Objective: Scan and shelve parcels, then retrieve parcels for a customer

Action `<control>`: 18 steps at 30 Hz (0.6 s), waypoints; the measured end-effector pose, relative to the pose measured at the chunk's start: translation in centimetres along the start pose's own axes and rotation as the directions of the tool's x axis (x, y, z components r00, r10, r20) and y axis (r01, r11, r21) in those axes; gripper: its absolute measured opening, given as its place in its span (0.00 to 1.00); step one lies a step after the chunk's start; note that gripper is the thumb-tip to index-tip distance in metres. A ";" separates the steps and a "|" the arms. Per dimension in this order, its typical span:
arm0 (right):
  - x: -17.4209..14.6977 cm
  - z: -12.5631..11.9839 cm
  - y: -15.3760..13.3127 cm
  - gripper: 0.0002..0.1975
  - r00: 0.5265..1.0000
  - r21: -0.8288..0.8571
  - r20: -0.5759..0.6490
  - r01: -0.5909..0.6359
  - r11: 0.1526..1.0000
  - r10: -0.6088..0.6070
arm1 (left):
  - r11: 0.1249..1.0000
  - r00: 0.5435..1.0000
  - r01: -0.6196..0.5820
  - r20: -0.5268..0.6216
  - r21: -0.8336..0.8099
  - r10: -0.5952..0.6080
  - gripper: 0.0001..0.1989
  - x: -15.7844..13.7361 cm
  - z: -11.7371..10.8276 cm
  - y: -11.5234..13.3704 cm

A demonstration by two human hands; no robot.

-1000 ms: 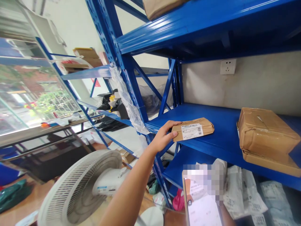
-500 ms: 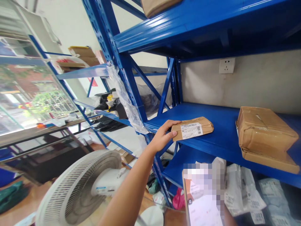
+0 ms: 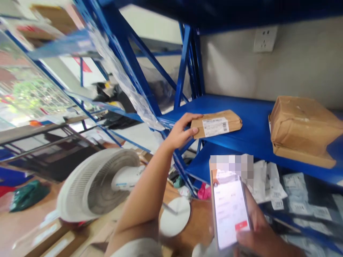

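Observation:
My left hand [image 3: 183, 131] grips the left end of a small flat cardboard box [image 3: 235, 122], thumb in front and fingers over the top. A white printed label [image 3: 215, 126] faces me on the box, which rests at the front edge of the blue shelf [image 3: 253, 137]. Lower down, my right hand [image 3: 258, 226] holds a smartphone [image 3: 230, 214] upright, its thumb by a red button on the lit screen. Pixelation hides the phone's top. A larger, dented cardboard box [image 3: 302, 125] sits on the same shelf to the right.
Several numbered plastic parcels [image 3: 297, 192] lie on the lower shelf. A white standing fan [image 3: 99, 185] is at my left, its round base [image 3: 175, 217] on the floor. Blue rack posts [image 3: 128, 71] rise beside it, and cardboard boxes [image 3: 64, 239] lie at lower left.
The view has tilted down, so the shelf and box appear higher. More of the phone and my right hand now shows, with the thumb at the screen. My left hand keeps its grip.

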State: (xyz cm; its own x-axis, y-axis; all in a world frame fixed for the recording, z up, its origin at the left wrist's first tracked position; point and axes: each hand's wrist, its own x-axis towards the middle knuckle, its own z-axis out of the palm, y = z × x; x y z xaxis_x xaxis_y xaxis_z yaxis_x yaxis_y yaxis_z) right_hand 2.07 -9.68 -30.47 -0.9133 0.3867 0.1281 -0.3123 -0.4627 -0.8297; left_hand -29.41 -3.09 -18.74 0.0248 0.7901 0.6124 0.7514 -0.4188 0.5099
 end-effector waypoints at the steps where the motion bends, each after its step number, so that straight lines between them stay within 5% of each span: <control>1: -0.6 0.4 -0.3 0.54 0.998 0.018 -0.056 0.013 1.000 -0.012 | 1.000 1.000 -0.017 0.002 0.002 0.017 0.36 0.0 0.1 -0.2; 6: -0.9 1.2 -0.2 0.59 0.980 0.046 -0.194 0.042 0.998 -0.033 | 0.999 0.999 -0.041 0.021 0.007 0.041 0.40 -0.3 0.4 -0.4; 11: -0.2 0.9 -0.2 0.55 0.990 0.013 -0.142 -0.017 1.000 0.019 | 0.998 0.998 -0.056 0.008 0.014 0.056 0.40 -0.5 0.5 0.0; 18: -0.2 1.0 -0.4 0.54 0.995 0.037 -0.082 0.058 0.998 -0.055 | 0.998 0.998 -0.060 -0.010 0.013 0.061 0.36 -0.5 0.7 -0.4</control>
State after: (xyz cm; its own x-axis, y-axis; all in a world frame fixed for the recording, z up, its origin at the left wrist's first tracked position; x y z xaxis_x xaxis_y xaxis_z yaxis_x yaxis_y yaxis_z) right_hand 2.08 -10.39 -29.62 -0.8702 0.4758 0.1279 -0.3738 -0.4685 -0.8005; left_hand -29.24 -3.02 -19.73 0.0635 0.7588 0.6482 0.7573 -0.4597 0.4639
